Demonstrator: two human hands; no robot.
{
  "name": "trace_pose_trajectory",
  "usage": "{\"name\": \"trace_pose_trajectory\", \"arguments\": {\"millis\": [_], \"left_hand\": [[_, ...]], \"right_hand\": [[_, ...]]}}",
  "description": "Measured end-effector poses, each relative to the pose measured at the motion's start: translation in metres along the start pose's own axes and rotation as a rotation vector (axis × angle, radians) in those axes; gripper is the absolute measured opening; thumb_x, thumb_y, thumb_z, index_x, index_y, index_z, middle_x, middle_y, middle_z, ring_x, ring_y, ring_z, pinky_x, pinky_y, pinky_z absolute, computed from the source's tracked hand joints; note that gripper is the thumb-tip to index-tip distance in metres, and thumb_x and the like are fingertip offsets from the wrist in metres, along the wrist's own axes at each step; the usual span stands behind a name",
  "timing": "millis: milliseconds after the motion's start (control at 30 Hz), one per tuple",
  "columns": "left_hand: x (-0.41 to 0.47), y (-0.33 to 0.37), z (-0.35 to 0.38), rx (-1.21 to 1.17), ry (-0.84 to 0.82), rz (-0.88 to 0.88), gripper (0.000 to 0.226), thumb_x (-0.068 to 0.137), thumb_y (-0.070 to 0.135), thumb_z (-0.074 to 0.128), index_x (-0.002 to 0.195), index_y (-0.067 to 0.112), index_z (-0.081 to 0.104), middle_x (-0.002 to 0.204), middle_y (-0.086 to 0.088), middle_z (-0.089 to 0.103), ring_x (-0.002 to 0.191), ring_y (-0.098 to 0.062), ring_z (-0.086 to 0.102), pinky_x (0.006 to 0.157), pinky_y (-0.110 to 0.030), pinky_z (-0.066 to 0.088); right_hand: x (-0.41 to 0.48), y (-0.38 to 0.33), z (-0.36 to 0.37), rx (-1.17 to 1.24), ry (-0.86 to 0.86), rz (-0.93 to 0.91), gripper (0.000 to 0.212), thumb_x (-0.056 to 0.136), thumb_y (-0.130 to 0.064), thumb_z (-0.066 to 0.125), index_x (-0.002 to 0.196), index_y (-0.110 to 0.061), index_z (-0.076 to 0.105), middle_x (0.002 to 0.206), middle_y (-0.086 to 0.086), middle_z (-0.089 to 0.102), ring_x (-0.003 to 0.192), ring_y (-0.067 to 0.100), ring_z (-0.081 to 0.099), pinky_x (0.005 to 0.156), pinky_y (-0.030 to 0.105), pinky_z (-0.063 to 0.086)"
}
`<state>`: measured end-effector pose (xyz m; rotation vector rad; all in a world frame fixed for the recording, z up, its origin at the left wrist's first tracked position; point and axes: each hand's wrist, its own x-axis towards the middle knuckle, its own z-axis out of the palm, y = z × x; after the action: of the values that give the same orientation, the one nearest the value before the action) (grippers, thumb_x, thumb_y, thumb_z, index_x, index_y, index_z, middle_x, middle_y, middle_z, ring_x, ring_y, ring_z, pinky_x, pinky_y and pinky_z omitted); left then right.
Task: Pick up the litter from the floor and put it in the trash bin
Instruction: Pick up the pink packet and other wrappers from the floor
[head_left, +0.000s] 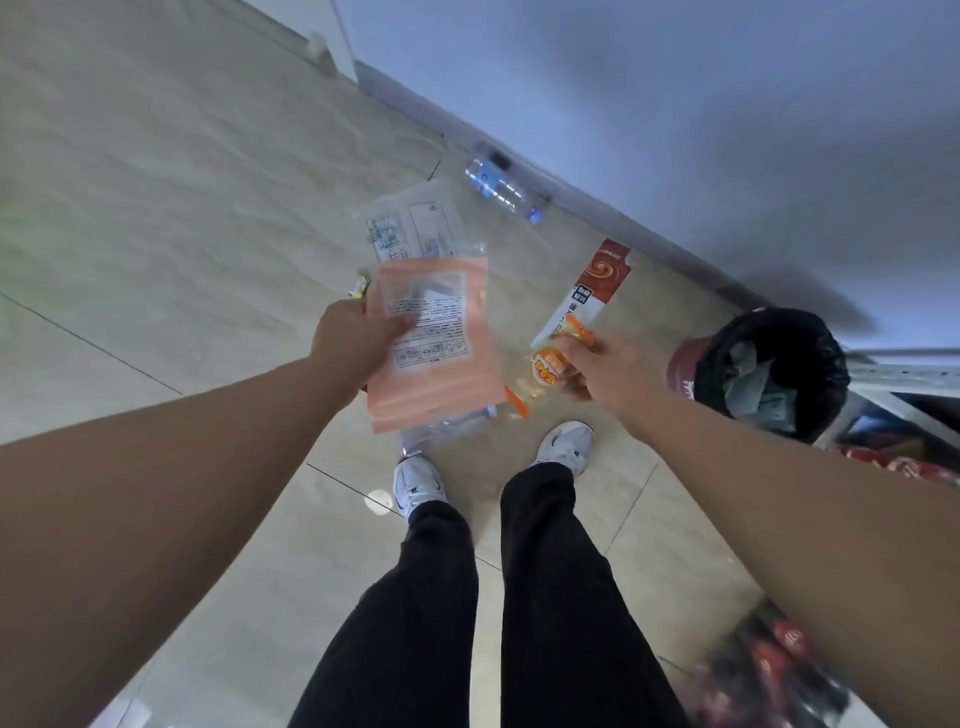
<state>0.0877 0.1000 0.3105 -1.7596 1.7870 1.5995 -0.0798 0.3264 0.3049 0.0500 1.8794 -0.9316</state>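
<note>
My left hand (353, 340) grips a pink plastic bag (441, 384) with a white printed label, and a clear printed bag (410, 228) sticks up behind it. My right hand (608, 371) holds an orange snack wrapper (545, 371) together with a long brown-and-white box (597, 286). The trash bin (769, 374), red with a black liner and some waste inside, stands to the right of my right hand. An empty clear water bottle (501, 184) lies on the floor by the wall. A small yellow wrapper (358, 286) peeks out beside my left hand.
A white wall with a grey baseboard (597, 197) runs diagonally behind the bin. My two feet in white shoes (566, 447) stand on the beige tiles. A metal rack (904, 374) and red packaged goods (769, 670) crowd the right side.
</note>
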Motion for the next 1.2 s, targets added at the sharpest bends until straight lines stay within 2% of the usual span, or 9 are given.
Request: {"name": "trace_pose_trajectory", "arguments": {"millis": [133, 267, 367, 467, 567, 767, 900, 1067, 1200], "left_hand": [[-0.029, 0.028, 0.027, 0.106, -0.058, 0.064, 0.015, 0.076, 0.033, 0.08, 0.074, 0.024, 0.068, 0.076, -0.004, 0.074, 0.061, -0.023, 0.072, 0.046, -0.037, 0.058], [-0.046, 0.054, 0.079, 0.178, -0.123, 0.102, 0.021, 0.078, 0.031, 0.079, 0.093, 0.017, 0.074, 0.077, -0.001, 0.073, 0.061, -0.02, 0.071, 0.042, -0.034, 0.056], [-0.056, 0.07, 0.128, 0.279, -0.175, 0.115, 0.029, 0.078, 0.036, 0.079, 0.099, 0.017, 0.075, 0.082, -0.003, 0.075, 0.067, -0.022, 0.073, 0.054, -0.037, 0.059], [-0.066, 0.08, 0.18, 0.338, -0.233, 0.096, 0.023, 0.077, 0.037, 0.079, 0.093, 0.021, 0.074, 0.077, 0.0, 0.074, 0.063, -0.02, 0.072, 0.048, -0.03, 0.054], [-0.076, 0.089, 0.234, 0.376, -0.276, 0.075, 0.016, 0.076, 0.033, 0.079, 0.083, 0.021, 0.072, 0.07, 0.001, 0.074, 0.055, -0.02, 0.071, 0.04, -0.027, 0.05], [-0.091, 0.094, 0.335, 0.445, -0.379, 0.032, 0.015, 0.077, 0.029, 0.079, 0.084, 0.018, 0.073, 0.078, -0.001, 0.076, 0.062, -0.018, 0.072, 0.051, -0.024, 0.051], [-0.091, 0.098, 0.389, 0.494, -0.446, 0.044, 0.013, 0.077, 0.029, 0.079, 0.084, 0.021, 0.072, 0.079, 0.001, 0.075, 0.066, -0.018, 0.073, 0.057, -0.029, 0.057], [-0.077, 0.098, 0.438, 0.638, -0.511, 0.059, 0.025, 0.079, 0.032, 0.078, 0.1, 0.02, 0.071, 0.077, 0.004, 0.073, 0.062, -0.015, 0.071, 0.041, -0.023, 0.049], [-0.047, 0.093, 0.473, 0.767, -0.528, 0.083, 0.034, 0.079, 0.034, 0.078, 0.105, 0.014, 0.07, 0.083, -0.002, 0.073, 0.069, -0.02, 0.07, 0.05, -0.028, 0.051]], "right_hand": [[-0.035, 0.026, -0.043, 0.037, 0.05, 0.037, 0.019, 0.098, -0.028, 0.06, 0.091, -0.015, 0.072, 0.067, 0.002, 0.069, 0.056, 0.015, 0.065, 0.06, 0.031, 0.054], [-0.05, 0.059, -0.091, 0.087, 0.106, 0.059, 0.021, 0.098, -0.028, 0.06, 0.083, -0.017, 0.069, 0.07, 0.005, 0.071, 0.057, 0.019, 0.065, 0.055, 0.03, 0.051], [-0.048, 0.082, -0.134, 0.118, 0.13, 0.097, 0.022, 0.097, -0.028, 0.061, 0.08, -0.016, 0.069, 0.067, 0.004, 0.071, 0.054, 0.015, 0.065, 0.055, 0.028, 0.05], [-0.042, 0.103, -0.182, 0.158, 0.137, 0.132, 0.022, 0.096, -0.03, 0.061, 0.08, -0.018, 0.069, 0.058, -0.004, 0.07, 0.052, 0.011, 0.065, 0.06, 0.029, 0.049], [-0.036, 0.127, -0.227, 0.227, 0.136, 0.178, 0.021, 0.095, -0.032, 0.062, 0.08, -0.019, 0.069, 0.058, -0.004, 0.07, 0.052, 0.011, 0.066, 0.063, 0.03, 0.048], [-0.025, 0.179, -0.297, 0.319, 0.117, 0.305, 0.019, 0.093, -0.033, 0.065, 0.082, -0.018, 0.066, 0.055, -0.003, 0.066, 0.048, 0.014, 0.059, 0.064, 0.032, 0.044], [-0.011, 0.204, -0.33, 0.344, 0.091, 0.365, 0.022, 0.092, -0.034, 0.067, 0.079, -0.016, 0.064, 0.056, 0.0, 0.06, 0.053, 0.018, 0.055, 0.066, 0.034, 0.049], [0.019, 0.231, -0.35, 0.369, 0.086, 0.399, 0.021, 0.093, -0.031, 0.067, 0.08, -0.014, 0.064, 0.061, 0.003, 0.056, 0.055, 0.018, 0.051, 0.065, 0.035, 0.049], [0.056, 0.251, -0.353, 0.362, 0.06, 0.405, 0.021, 0.093, -0.033, 0.064, 0.08, -0.016, 0.065, 0.056, -0.001, 0.06, 0.052, 0.016, 0.052, 0.069, 0.035, 0.048]]}}
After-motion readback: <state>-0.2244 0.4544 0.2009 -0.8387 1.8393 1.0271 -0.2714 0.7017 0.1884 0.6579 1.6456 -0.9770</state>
